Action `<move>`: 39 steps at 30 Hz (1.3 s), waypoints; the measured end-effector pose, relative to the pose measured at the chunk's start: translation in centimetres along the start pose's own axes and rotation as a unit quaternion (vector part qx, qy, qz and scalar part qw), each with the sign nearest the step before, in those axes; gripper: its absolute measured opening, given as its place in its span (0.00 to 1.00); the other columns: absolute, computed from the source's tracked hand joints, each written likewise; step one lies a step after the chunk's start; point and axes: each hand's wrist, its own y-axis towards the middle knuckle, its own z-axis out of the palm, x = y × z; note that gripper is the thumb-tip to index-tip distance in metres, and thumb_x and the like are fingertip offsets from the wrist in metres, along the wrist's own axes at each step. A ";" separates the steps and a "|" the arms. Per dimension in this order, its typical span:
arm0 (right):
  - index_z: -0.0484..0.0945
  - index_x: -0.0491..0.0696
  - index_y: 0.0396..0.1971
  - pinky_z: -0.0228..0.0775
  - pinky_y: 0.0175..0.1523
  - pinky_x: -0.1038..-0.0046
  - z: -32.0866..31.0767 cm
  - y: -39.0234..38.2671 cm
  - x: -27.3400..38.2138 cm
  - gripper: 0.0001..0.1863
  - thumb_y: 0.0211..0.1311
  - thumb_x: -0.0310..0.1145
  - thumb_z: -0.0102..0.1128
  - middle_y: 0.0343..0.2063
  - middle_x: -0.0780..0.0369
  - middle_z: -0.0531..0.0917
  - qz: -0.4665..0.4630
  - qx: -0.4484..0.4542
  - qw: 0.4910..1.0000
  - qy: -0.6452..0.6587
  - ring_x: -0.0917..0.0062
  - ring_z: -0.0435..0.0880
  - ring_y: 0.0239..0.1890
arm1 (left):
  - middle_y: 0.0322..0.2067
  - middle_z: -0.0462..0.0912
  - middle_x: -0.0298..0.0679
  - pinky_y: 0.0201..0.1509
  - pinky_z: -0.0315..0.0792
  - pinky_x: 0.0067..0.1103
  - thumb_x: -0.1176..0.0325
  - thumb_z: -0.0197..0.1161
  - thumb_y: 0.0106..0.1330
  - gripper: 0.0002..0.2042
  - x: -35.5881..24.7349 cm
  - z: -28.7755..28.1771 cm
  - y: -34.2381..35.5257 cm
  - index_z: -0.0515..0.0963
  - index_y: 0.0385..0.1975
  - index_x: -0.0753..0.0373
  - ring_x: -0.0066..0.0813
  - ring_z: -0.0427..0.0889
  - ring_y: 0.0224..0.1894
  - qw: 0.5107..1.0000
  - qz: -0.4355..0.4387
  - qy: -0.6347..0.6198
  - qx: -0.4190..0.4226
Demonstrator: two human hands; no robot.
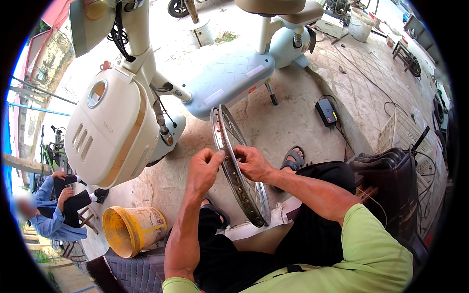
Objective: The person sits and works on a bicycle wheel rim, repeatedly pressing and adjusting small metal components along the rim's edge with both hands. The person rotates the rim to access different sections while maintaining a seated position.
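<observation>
A bare metal spoked wheel (238, 191) without a tyre stands upright and edge-on between my knees, its rim worn and stained. My left hand (204, 168) is closed at the rim's left side, with thumb and fingertips pressed against the outer face. On the other side, my right hand (254, 165) has its fingers curled round the rim by the spokes. Some of its fingertips are hidden behind the rim. The wheel's lower edge rests by a pale cloth-like piece (273, 222) between my legs.
A cream and light-blue electric scooter (229, 73) stands ahead. To the left are a yellow bucket (161, 222) on its side and a seated person (58, 210). At the right lie a black charger (326, 112) with cables, a dark padded seat (391, 180) and a white crate (405, 132).
</observation>
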 end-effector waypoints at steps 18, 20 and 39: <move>0.79 0.41 0.48 0.76 0.50 0.76 1.0 0.2 -1.6 0.13 0.66 0.30 0.64 0.41 0.62 0.85 -0.044 0.017 0.999 0.022 0.81 0.83 0.43 | 0.14 0.73 0.38 0.26 0.69 0.24 0.72 0.65 0.58 0.07 -3.3 1.5 -2.0 0.83 0.35 0.66 0.22 0.72 0.18 0.971 0.070 0.220 -0.055; 0.80 0.41 0.46 0.76 0.50 0.74 1.2 0.2 -1.5 0.14 0.64 0.31 0.65 0.39 0.60 0.87 -0.046 0.003 0.999 0.020 0.79 0.84 0.42 | 0.14 0.74 0.38 0.26 0.69 0.24 0.71 0.66 0.59 0.06 -3.2 1.6 -2.0 0.83 0.33 0.66 0.23 0.72 0.17 0.965 0.084 0.238 -0.069; 0.81 0.41 0.46 0.76 0.48 0.73 0.9 -0.4 0.4 0.16 0.63 0.34 0.67 0.39 0.58 0.87 -0.023 -0.015 0.999 -0.041 0.77 0.85 0.41 | 0.13 0.73 0.35 0.24 0.68 0.22 0.73 0.66 0.59 0.05 -4.1 0.9 -1.8 0.82 0.32 0.67 0.16 0.70 0.17 0.972 0.087 0.220 -0.018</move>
